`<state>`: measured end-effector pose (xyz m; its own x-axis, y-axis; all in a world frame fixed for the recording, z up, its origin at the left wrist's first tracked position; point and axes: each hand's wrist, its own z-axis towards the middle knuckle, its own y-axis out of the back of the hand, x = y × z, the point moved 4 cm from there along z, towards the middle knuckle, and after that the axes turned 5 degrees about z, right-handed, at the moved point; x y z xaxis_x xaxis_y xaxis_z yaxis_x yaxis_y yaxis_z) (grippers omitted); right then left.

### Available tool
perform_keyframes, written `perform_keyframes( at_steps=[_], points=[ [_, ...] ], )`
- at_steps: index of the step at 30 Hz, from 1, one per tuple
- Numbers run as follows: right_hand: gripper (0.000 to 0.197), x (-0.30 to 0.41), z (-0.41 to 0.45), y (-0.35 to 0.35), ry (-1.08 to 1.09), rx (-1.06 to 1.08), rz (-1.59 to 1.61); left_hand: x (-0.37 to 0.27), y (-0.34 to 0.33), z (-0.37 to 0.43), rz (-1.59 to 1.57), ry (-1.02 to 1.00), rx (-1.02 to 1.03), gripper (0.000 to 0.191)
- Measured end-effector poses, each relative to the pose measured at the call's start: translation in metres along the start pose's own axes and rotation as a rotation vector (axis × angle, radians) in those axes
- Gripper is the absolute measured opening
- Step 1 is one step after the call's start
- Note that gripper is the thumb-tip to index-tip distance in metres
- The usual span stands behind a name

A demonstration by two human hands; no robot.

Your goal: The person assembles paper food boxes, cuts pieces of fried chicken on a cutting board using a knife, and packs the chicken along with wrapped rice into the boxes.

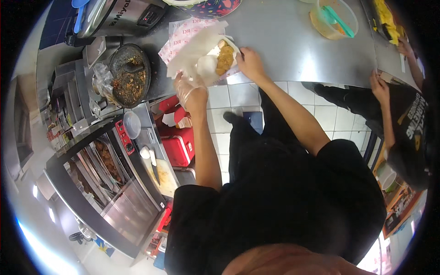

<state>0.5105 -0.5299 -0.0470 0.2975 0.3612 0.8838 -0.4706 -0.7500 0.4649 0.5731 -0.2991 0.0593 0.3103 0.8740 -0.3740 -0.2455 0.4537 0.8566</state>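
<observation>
A sheet of food wrapping paper with a pale inner side lies at the counter's front edge. On it sit a smooth white mound, apparently rice, and a golden-brown piece of fried food side by side. My left hand, in a clear plastic glove, pinches the paper's near left edge. With bare fingers, my right hand holds the right edge beside the fried piece. More paper sheets printed in red are spread underneath and behind.
Left of the paper stands a stone mortar with crumbly brown paste and a pestle. Behind are a Miyako rice cooker and a patterned bowl. A plastic tub holds a green spoon. At right, a co-worker's hand touches the counter. A knife lies lower left.
</observation>
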Motion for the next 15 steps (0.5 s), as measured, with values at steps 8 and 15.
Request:
perform_keyframes(
  at_steps=[8, 15],
  points=[
    [0.029, -0.032, -0.02, 0.078, -0.117, -0.218, -0.003, -0.029, -0.07, -0.038, -0.226, 0.061, 0.548, 0.049],
    [0.037, -0.097, -0.058, 0.148, -0.279, -0.633, 0.176, -0.106, -0.122, -0.064, -0.512, -0.004, 0.618, 0.058]
  ],
)
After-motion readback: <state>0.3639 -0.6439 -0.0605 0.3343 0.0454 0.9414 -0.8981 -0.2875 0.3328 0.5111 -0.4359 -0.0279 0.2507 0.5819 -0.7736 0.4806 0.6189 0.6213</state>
